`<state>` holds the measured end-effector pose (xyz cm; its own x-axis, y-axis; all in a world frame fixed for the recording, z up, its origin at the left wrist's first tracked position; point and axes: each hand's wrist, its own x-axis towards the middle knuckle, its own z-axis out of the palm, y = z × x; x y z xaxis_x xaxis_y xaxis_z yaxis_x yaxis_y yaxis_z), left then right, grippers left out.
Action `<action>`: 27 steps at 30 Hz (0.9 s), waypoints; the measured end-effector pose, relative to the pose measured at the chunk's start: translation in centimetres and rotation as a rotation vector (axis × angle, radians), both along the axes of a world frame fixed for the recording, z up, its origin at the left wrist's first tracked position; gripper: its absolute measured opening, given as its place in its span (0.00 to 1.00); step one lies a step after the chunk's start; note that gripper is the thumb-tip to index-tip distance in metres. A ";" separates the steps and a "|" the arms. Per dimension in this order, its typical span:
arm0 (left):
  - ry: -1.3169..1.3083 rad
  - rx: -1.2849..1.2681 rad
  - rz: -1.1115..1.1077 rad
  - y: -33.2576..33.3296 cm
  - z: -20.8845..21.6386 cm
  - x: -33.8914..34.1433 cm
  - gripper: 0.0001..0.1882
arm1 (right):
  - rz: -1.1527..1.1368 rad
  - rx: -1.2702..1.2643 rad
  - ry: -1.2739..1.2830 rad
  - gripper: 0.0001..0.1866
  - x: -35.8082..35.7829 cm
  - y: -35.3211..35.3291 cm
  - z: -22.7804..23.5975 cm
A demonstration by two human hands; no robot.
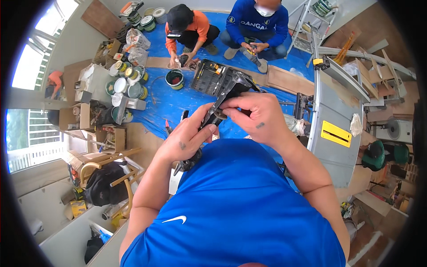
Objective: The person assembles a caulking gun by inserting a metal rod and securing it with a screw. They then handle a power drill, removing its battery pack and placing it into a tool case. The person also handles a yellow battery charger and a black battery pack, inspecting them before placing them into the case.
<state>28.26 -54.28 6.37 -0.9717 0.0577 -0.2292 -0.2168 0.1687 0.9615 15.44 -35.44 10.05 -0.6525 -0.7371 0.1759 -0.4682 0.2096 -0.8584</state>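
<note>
Just left of centre, the left hand [192, 135] curled in a grip. Right of centre, the right hand [261, 116] formed a pinch. The left forearm [149, 184] and right forearm [304, 167] slanted inward from below.

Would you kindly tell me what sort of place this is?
Most likely a room under renovation, judging by the blue floor sheeting, clustered buckets and open black tool case.

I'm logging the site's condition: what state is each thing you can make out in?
Black tool: held up in both hands.
Left hand: closed around the black tool.
Right hand: fingers bent, tips at the black tool; exact grip unclear.
Tool case: open.
Dark green bucket: open, upright.
Blue sheet: spread out, wrinkled.
Yellow plate: lying flat.
</note>
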 end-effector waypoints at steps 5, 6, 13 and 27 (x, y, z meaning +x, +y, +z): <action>0.032 -0.145 -0.028 0.4 0.8 0.1 0.25 | -0.020 0.039 -0.155 0.10 0.7 0.4 0.1; 0.048 -0.155 -0.030 0.4 0.7 0.1 0.25 | -0.025 0.065 -0.177 0.10 0.8 0.5 0.1; 0.031 -0.161 -0.032 0.7 1.2 0.3 0.26 | -0.054 0.098 -0.281 0.09 1.1 1.0 0.0; 0.049 -0.180 -0.050 0.6 1.1 0.6 0.27 | -0.078 0.072 -0.291 0.11 1.9 1.0 -1.0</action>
<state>28.89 -53.68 7.50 -0.9789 0.0690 -0.1923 -0.1571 0.3480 0.9243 17.37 -34.40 9.06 -0.7228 -0.6867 -0.0775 -0.1849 0.3003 -0.9358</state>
